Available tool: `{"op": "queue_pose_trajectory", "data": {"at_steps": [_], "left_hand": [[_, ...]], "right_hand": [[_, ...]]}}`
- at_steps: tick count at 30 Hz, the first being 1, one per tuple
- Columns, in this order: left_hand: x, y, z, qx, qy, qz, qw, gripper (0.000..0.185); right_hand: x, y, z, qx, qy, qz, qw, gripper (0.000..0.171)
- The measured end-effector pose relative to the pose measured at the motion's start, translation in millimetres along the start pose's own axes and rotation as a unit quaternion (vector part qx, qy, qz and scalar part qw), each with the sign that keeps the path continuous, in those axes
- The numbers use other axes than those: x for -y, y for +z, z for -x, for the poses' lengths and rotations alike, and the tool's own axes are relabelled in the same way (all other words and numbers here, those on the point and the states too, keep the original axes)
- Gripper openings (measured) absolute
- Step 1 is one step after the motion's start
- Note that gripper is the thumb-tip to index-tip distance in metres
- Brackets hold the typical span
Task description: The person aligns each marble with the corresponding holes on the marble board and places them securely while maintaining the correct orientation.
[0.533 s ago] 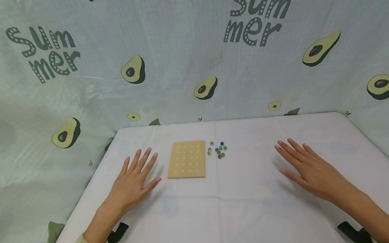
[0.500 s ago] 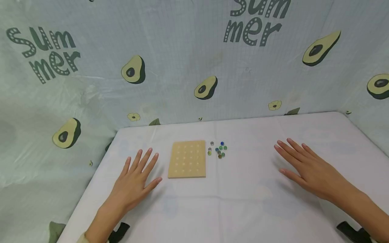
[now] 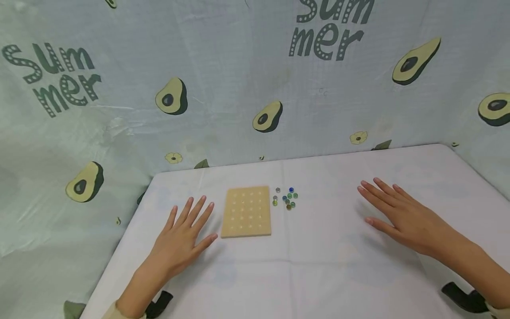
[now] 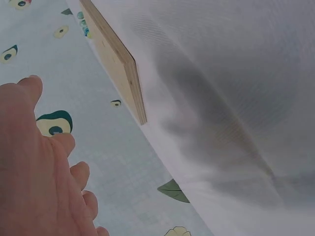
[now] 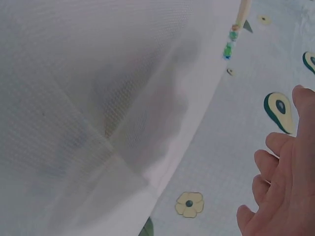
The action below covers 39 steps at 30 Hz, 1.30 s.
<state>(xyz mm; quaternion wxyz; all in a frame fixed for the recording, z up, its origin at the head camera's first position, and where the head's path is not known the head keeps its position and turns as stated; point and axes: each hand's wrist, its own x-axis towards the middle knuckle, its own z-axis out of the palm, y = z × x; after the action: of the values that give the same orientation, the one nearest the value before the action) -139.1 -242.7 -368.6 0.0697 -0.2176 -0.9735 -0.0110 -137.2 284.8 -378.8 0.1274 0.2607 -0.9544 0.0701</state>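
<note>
A square wooden board (image 3: pixel 246 212) with a grid of small dimples lies flat on the white table (image 3: pixel 318 266). Just right of it sits a cluster of several small glass marbles (image 3: pixel 287 197) in blue, green and clear. My left hand (image 3: pixel 184 237) hovers flat just left of the board, fingers straight and spread, holding nothing. My right hand (image 3: pixel 400 215) is spread flat over the table well to the right of the marbles, also empty. The left wrist view shows the board's edge (image 4: pixel 128 73) and my left hand (image 4: pixel 39 172); the right wrist view shows my right hand (image 5: pixel 283 187) and the marbles (image 5: pixel 230 42) far off.
A cloth backdrop printed with avocados (image 3: pixel 171 96) and the word "Summer" rises behind and beside the table. Dark wrist straps (image 3: pixel 464 297) show at the lower edge. The table's left edge (image 3: pixel 119 248) runs close to my left hand.
My left hand has slid a little forward and right, closer to the board. The right hand has shifted slightly left. The view has tilted a bit.
</note>
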Motion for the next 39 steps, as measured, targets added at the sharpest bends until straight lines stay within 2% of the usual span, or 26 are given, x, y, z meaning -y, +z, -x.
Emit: {"op": "queue_pose_trajectory", "data": {"at_steps": [6, 13, 16, 20, 24, 28, 34, 39], "left_hand": [[2.6, 3.6, -3.7, 0.008, -0.010, 0.001, 0.9999, 0.076], [6.8, 6.9, -5.1, 0.027, -0.003, 0.017, 0.9995, 0.076], [9.8, 7.8, -9.5, 0.038, -0.001, 0.035, 0.9987, 0.075], [15.3, 11.6, -16.8, 0.047, -0.007, 0.082, 0.9955, 0.073], [23.0, 15.9, -23.2, 0.053, -0.019, 0.134, 0.9895, 0.072], [30.0, 19.2, -31.9, 0.063, -0.008, 0.183, 0.9811, 0.071], [35.7, 26.4, -43.9, 0.096, 0.024, 0.255, 0.9618, 0.073], [38.6, 34.3, -50.6, 0.109, 0.034, 0.280, 0.9533, 0.079]], "right_hand": [[-1.7, -2.1, -6.6, 0.007, -0.010, 0.005, 1.000, 0.082], [0.4, -2.6, -15.4, 0.010, -0.031, 0.001, 0.999, 0.079], [4.8, -2.3, -21.9, 0.029, -0.027, -0.012, 0.999, 0.076], [12.1, -1.9, -33.0, 0.074, -0.001, -0.063, 0.995, 0.072], [18.1, 1.2, -45.7, 0.106, 0.022, -0.117, 0.987, 0.067], [21.7, 7.4, -56.7, 0.117, 0.016, -0.156, 0.981, 0.064], [23.5, 21.3, -74.1, 0.094, -0.015, -0.189, 0.977, 0.055], [24.1, 33.5, -91.2, 0.077, -0.012, -0.218, 0.973, 0.045]]}}
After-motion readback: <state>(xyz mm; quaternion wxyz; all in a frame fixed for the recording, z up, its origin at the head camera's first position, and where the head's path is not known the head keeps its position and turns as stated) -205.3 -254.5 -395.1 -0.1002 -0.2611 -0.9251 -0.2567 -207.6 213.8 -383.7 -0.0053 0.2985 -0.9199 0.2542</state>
